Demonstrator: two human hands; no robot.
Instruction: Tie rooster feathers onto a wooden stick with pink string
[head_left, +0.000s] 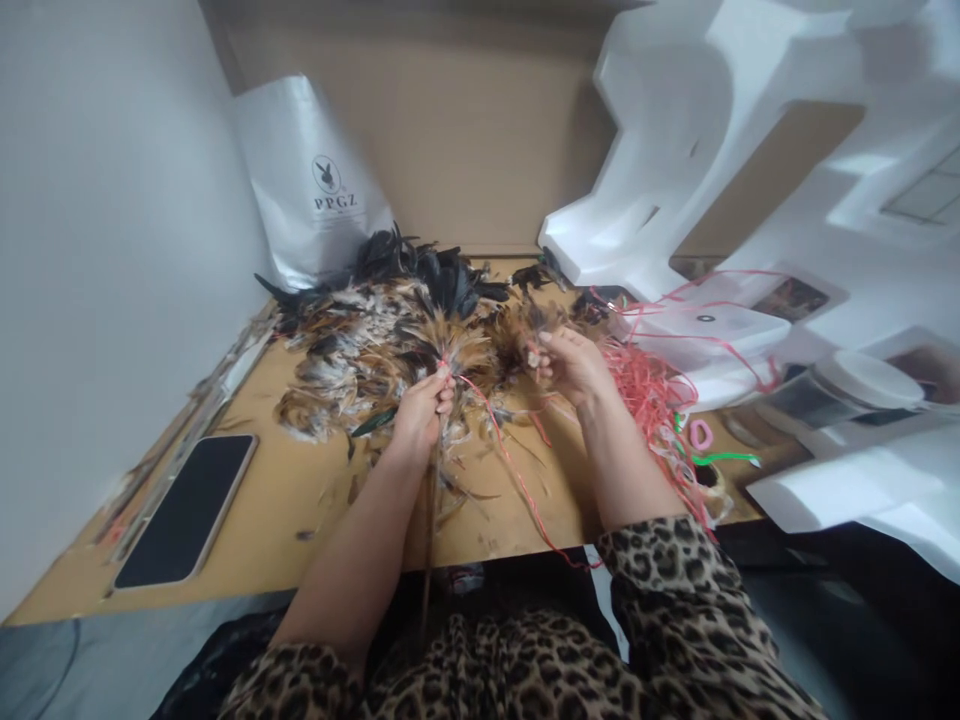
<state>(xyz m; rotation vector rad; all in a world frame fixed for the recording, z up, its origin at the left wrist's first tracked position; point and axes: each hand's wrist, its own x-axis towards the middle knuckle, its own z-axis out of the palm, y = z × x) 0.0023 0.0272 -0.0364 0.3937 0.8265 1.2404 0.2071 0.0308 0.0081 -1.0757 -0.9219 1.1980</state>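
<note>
the left hand [421,405] is clamped on a fan of brown feathers [450,355] on a thin stick [429,540], red string [517,475] trailing off it, above the table [300,500]. the right hand [574,365] pinches a small feather tuft [531,352], hard to make out.

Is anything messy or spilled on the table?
Yes. Loose feathers lie scattered in a heap across the wooden table, with stray bits near its front edge. A tangle of red string sprawls by the right hand, and one strand trails off the table edge. The left hand grips a feather bundle.
</note>
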